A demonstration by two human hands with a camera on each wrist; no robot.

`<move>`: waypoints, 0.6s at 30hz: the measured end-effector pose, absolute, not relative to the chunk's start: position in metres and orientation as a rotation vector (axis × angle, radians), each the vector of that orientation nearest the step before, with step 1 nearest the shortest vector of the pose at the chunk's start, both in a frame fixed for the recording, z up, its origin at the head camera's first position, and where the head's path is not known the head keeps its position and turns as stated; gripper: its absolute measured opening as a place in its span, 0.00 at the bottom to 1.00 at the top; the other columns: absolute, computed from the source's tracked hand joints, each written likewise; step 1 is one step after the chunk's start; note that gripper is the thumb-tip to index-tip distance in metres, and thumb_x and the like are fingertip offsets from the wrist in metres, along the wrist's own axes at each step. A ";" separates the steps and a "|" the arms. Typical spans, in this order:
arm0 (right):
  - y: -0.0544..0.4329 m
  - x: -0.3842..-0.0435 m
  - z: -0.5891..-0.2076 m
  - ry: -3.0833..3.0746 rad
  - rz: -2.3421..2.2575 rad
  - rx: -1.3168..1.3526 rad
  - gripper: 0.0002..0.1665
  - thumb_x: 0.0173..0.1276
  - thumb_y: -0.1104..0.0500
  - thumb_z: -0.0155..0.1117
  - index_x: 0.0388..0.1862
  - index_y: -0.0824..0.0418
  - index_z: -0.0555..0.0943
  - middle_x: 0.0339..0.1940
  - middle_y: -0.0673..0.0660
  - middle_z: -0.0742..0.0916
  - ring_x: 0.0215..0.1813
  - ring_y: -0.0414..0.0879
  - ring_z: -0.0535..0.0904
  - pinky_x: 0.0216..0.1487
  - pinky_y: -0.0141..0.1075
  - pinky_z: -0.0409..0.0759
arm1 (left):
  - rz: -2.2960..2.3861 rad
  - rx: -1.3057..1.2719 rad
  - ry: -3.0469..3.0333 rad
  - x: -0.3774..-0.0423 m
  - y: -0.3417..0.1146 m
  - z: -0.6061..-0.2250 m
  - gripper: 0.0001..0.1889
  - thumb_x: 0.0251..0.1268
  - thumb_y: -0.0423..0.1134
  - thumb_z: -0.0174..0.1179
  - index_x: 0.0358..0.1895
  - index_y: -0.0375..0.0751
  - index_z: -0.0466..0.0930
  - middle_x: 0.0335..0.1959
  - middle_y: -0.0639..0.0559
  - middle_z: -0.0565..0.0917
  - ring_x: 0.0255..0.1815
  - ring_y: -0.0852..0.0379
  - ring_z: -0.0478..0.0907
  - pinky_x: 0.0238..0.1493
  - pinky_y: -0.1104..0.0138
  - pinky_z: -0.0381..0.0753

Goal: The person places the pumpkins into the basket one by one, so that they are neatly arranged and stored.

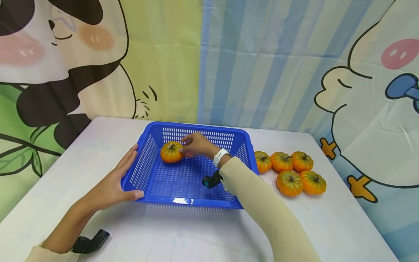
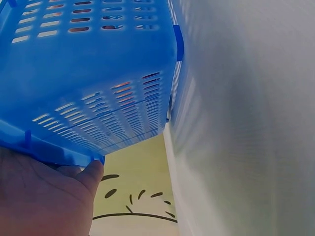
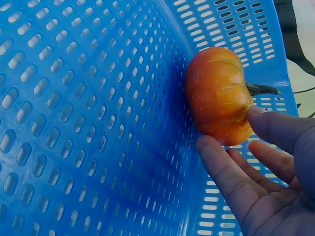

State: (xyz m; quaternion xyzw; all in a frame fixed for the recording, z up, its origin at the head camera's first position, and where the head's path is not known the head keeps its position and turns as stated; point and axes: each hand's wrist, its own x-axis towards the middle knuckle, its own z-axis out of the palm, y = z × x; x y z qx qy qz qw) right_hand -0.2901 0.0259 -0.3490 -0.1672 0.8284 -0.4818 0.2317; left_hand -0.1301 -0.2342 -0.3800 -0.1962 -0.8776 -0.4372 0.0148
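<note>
A small orange pumpkin (image 1: 171, 152) with a dark stem sits inside the blue plastic basket (image 1: 193, 201), toward its back left. My right hand (image 1: 199, 145) reaches in from the right, thumb and fingertips right at the pumpkin's side. In the right wrist view the thumb meets the pumpkin (image 3: 216, 93) near its stem, and the index fingertip lies at its lower edge; the fingers are fairly straight. My left hand (image 1: 112, 185) rests at the basket's front left corner, thumb on the front rim and straight fingers along the left rim. Its palm (image 2: 42, 196) shows below the rim.
Several more pumpkins (image 1: 289, 183) stand on the white table (image 1: 327, 225) just right of the basket, one close to its right wall. Behind the table hangs a curtain (image 1: 248, 65) printed with cartoon animals.
</note>
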 end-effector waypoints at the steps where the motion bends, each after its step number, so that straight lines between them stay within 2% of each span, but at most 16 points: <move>1: 0.026 -0.290 -0.349 2.265 -1.323 -0.462 0.25 0.65 0.70 0.65 0.61 0.72 0.75 0.51 0.68 0.84 0.40 0.56 0.86 0.42 0.42 0.85 | -1.358 -0.610 -2.736 -0.130 -0.234 -0.380 0.59 0.50 0.43 0.71 0.79 0.48 0.35 0.79 0.60 0.33 0.77 0.39 0.35 0.61 0.29 0.52; 5: 0.025 -0.290 -0.349 2.196 -1.324 -0.470 0.22 0.68 0.70 0.62 0.60 0.74 0.76 0.53 0.68 0.83 0.46 0.58 0.85 0.45 0.42 0.84 | -1.331 -0.604 -2.754 -0.130 -0.234 -0.378 0.59 0.51 0.44 0.71 0.79 0.48 0.35 0.79 0.60 0.33 0.77 0.37 0.36 0.60 0.29 0.55; 10: 0.026 -0.289 -0.350 2.104 -1.316 -0.517 0.24 0.70 0.70 0.58 0.64 0.73 0.72 0.59 0.67 0.80 0.51 0.54 0.83 0.50 0.40 0.82 | -1.331 -0.602 -2.761 -0.130 -0.234 -0.377 0.59 0.51 0.44 0.71 0.79 0.48 0.35 0.79 0.60 0.33 0.77 0.37 0.37 0.59 0.30 0.56; 14: 0.028 -0.290 -0.350 2.100 -1.261 -0.574 0.26 0.71 0.68 0.58 0.67 0.71 0.71 0.63 0.64 0.78 0.53 0.49 0.82 0.52 0.38 0.81 | -1.338 -0.601 -2.758 -0.130 -0.234 -0.377 0.59 0.51 0.44 0.71 0.79 0.48 0.35 0.79 0.60 0.33 0.77 0.37 0.36 0.60 0.29 0.55; 18: 0.031 -0.291 -0.348 2.132 -1.231 -0.607 0.26 0.72 0.65 0.58 0.67 0.71 0.70 0.65 0.64 0.76 0.56 0.48 0.80 0.54 0.36 0.80 | -1.334 -0.598 -2.760 -0.130 -0.234 -0.377 0.59 0.51 0.44 0.71 0.79 0.48 0.35 0.79 0.60 0.33 0.77 0.37 0.37 0.60 0.30 0.56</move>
